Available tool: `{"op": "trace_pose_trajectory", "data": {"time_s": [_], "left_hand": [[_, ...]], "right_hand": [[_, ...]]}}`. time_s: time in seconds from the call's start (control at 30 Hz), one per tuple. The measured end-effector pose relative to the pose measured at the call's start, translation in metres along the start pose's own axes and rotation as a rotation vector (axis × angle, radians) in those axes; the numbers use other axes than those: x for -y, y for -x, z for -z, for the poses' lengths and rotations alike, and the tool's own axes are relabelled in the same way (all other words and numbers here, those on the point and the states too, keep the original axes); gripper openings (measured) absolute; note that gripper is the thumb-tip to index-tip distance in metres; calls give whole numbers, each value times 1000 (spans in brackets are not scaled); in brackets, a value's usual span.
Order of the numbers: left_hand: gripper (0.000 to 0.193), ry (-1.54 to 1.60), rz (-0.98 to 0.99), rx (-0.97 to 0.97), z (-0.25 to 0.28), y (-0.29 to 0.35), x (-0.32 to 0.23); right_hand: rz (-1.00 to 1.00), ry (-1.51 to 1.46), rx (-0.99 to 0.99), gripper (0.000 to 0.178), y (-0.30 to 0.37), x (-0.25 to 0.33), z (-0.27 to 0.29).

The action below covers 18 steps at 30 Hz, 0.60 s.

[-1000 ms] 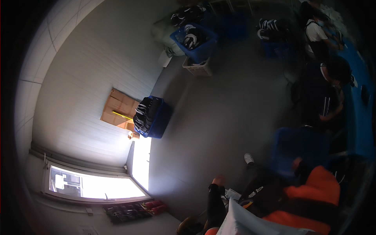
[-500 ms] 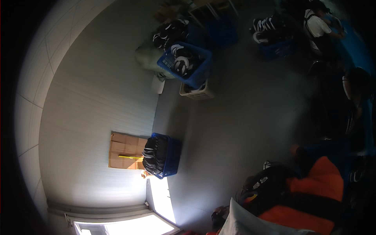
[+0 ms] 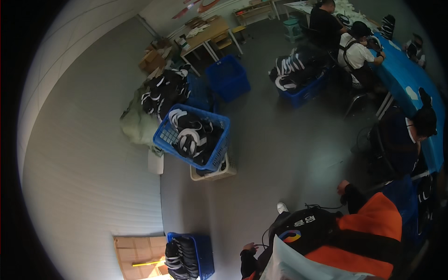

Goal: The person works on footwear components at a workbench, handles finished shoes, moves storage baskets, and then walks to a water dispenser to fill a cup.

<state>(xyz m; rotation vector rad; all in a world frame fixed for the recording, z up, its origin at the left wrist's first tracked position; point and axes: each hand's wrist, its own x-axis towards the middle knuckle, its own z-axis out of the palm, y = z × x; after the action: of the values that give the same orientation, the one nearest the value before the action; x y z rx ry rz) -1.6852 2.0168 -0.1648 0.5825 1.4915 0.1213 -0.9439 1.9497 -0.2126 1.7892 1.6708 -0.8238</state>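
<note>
My left hand (image 3: 249, 247) hangs low beside my body, fingers stretched out, with nothing visible in it. On the other side my right hand (image 3: 343, 187) hangs at the end of a black sleeve; it is small and its fingers do not show separately. A thin dark cable (image 3: 322, 206) runs near the right hand, and another passes by the left. Across my front is a black bag-like piece (image 3: 298, 227) with a colourful emblem, beside orange and black clothing (image 3: 368, 228). A pale blue sheet-like piece (image 3: 301, 262) covers the lower edge. A white shoe (image 3: 282, 207) shows ahead.
A blue basket of black-and-white shoe-like pieces (image 3: 224, 130) sits on a cream crate (image 3: 228, 171). Other baskets hold dark pieces, including one by the cardboard (image 3: 135, 247). Co-workers sit along a blue-covered table (image 3: 396, 74) at right. A wooden table (image 3: 210, 35) stands far back.
My view has swung up: baskets and wall have shifted down and left, the bright doorway has left the picture, and the far tables have appeared. Both hands show more clearly.
</note>
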Motion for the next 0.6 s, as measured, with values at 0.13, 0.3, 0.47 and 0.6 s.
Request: {"op": "trace_pose_trajectory", "data": {"time_s": [0.13,0.3,0.47,0.6], "left_hand": [[38,-474,-292,175,-10,-124,-200],[34,-686,-277,102,-30,-251,-450],[37,-393,-300,366,-164,-288,-677],[42,-517,-364,369,-168,-324,-791]], "right_hand": [[-421,-1491,34,36,-22,-5,-5],[-506,-1613,47,38,-52,46,66],[-490,-1245,187,36,-140,21,58],[-246,-640,219,35,-297,-55,158]]}}
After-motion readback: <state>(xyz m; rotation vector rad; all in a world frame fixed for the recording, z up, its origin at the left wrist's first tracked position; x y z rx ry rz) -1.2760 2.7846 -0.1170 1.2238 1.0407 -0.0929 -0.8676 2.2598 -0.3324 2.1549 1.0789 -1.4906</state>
